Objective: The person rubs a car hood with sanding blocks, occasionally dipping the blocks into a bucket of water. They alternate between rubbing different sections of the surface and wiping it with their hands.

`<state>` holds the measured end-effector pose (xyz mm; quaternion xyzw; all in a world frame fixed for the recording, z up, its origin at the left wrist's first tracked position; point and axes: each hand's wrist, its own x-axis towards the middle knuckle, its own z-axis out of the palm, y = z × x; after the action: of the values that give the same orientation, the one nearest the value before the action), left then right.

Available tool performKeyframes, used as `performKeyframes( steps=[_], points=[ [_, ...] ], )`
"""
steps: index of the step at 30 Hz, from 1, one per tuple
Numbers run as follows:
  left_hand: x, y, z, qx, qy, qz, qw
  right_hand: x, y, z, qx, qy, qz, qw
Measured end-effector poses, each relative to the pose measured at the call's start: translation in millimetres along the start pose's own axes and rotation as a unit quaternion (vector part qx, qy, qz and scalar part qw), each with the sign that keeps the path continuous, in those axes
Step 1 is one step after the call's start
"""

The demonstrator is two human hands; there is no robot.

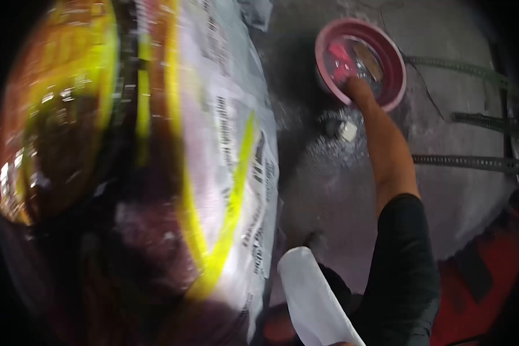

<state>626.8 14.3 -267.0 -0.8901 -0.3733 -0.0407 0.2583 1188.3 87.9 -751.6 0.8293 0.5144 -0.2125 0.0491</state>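
My right hand [358,91] reaches over the near rim of a pink basin [395,75] that holds water. Its fingers are down inside and blurred, so their grip is hidden. Close to them lies a bright pink, cloth-like thing [341,57], and beside that a flat brown piece [368,61]. A sliver of my left hand [343,344] shows at the bottom edge, at the lower end of a white sheet [312,291] that looks rolled or folded. That sheet is held up in front of my body, apart from the basin.
Large plastic-wrapped packages [236,132] with yellow straps and printed labels fill the left side. A small whitish block [348,131] lies on the wet grey floor [334,202]. Perforated metal strips [467,163] stretch in from the right, above a red surface [484,288].
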Motion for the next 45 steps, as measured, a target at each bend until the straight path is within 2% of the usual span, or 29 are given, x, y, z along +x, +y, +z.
performKeyframes(
  steps=[2, 3, 5, 7, 11, 12, 14, 19, 22, 24, 25, 26, 27, 28, 29, 30, 31, 32, 33, 34, 35, 36, 37, 38, 39, 41, 43, 44, 45],
  points=[
    [-2.0, 2.3, 4.8, 0.001, -0.008, -0.008, 1.0, -29.4, -12.5, -41.6, 0.174, -0.042, 0.09, 0.98],
    [-2.0, 2.4, 6.1, 0.001, -0.006, -0.012, 1.0, -42.4, -9.4, -26.1, 0.111, 0.157, 0.111, 0.975],
    [-1.5, 0.7, 8.5, 0.003, -0.005, -0.016, 1.0, -81.2, -22.3, -73.1, 0.221, 0.15, 0.167, 0.949],
    [-0.8, -3.4, 9.6, 0.001, -0.005, -0.018, 1.0, -132.1, -17.2, -76.2, 0.215, 0.275, 0.139, 0.927],
    [1.3, -11.8, 9.2, 0.003, -0.006, -0.028, 1.0, -223.9, -38.0, -20.4, 0.295, 0.268, 0.117, 0.91],
    [1.7, -12.8, 8.8, 0.004, -0.008, -0.031, 0.999, -224.4, -40.8, -2.2, 0.296, 0.265, 0.117, 0.91],
    [1.1, -12.7, 8.5, 0.005, -0.012, -0.034, 0.999, -223.2, -46.8, 30.0, 0.134, 0.321, -0.011, 0.937],
    [-3.6, -18.4, 7.3, 0.007, -0.018, -0.044, 0.999, -205.4, -49.4, 75.7, 0.133, 0.34, -0.047, 0.93],
    [-13.3, -21.4, -1.2, 0.001, -0.016, -0.061, 0.998, -206.4, -63.3, 63.8, 0.168, 0.332, 0.028, 0.928],
    [-20.9, -26.8, -14.7, -0.003, -0.012, -0.083, 0.996, -197.7, -92.4, 39.8, 0.195, 0.259, 0.223, 0.919],
    [-27.4, -29.7, -24.4, -0.017, -0.015, -0.114, 0.993, -192.3, -92.4, 41.4, 0.134, 0.272, 0.231, 0.925],
    [-37.1, -34.2, -38.1, -0.031, -0.017, -0.153, 0.988, -181.1, -81.6, 65.5, 0.081, 0.284, 0.23, 0.927],
    [-47.9, -35.1, -54.6, -0.053, -0.023, -0.208, 0.976, -155.7, -22.0, 169.7, -0.077, 0.364, 0.148, 0.916],
    [-56.2, -33.6, -69.3, -0.079, -0.021, -0.281, 0.956, -150.0, 51.9, 249.9, -0.029, 0.375, 0.111, 0.92],
    [-64.2, -28.7, -78.3, -0.113, -0.003, -0.357, 0.927, -146.3, 29.2, 173.9, -0.131, 0.232, 0.108, 0.958],
    [-69.3, -25.7, -92.2, -0.134, 0.021, -0.426, 0.895, -170.4, 14.2, 137.0, -0.009, 0.294, 0.142, 0.945],
    [-72.5, -20.3, -97.8, -0.159, 0.052, -0.486, 0.858, -188.9, -1.2, 90.9, -0.055, 0.248, 0.206, 0.945],
    [-77.0, -20.6, -99.6, -0.173, 0.083, -0.532, 0.825, -204.8, 8.9, 68.6, 0.177, 0.306, 0.173, 0.919],
    [-77.7, -16.1, -103.0, -0.176, 0.112, -0.562, 0.8, -237.8, -16.9, 18.0, 0.229, 0.297, 0.184, 0.909],
    [-97.4, -28.0, -118.0, -0.246, 0.059, -0.419, 0.872, -266.6, -21.0, -2.9, 0.2, 0.323, 0.155, 0.912],
    [-121.7, -30.0, -114.7, -0.328, 0.033, -0.394, 0.858, -301.2, -26.0, -31.1, 0.255, 0.203, 0.212, 0.921],
    [-114.3, -45.1, -123.9, -0.306, 0.054, -0.259, 0.914, -342.5, -33.4, -47.9, 0.367, 0.199, 0.19, 0.888],
    [-108.6, -55.0, -120.0, -0.324, 0.073, -0.219, 0.918, -376.5, -38.8, -66.0, 0.363, 0.193, 0.228, 0.882],
    [-109.6, -58.9, -120.6, -0.361, 0.085, -0.207, 0.906, -418.8, -55.5, -84.4, 0.419, 0.238, 0.197, 0.854],
    [-115.9, -60.3, -124.3, -0.403, 0.1, -0.189, 0.89, -467.5, -68.7, -103.7, 0.537, 0.203, 0.241, 0.782],
    [-132.7, -81.5, -134.4, -0.512, 0.146, -0.172, 0.829, -564.0, -103.0, -145.4, 0.609, 0.164, 0.283, 0.722],
    [-163.4, -115.4, -160.5, -0.689, 0.164, -0.138, 0.692, -651.6, -135.9, -192.0, 0.637, 0.143, 0.316, 0.688],
    [-162.0, -133.9, -182.2, -0.704, 0.125, -0.101, 0.692, -684.2, -142.8, -205.8, 0.645, 0.139, 0.331, 0.674],
    [-184.7, -164.6, -200.9, -0.75, 0.032, -0.069, 0.657, -720.0, -161.3, -222.3, 0.651, 0.134, 0.339, 0.666]
  ],
)
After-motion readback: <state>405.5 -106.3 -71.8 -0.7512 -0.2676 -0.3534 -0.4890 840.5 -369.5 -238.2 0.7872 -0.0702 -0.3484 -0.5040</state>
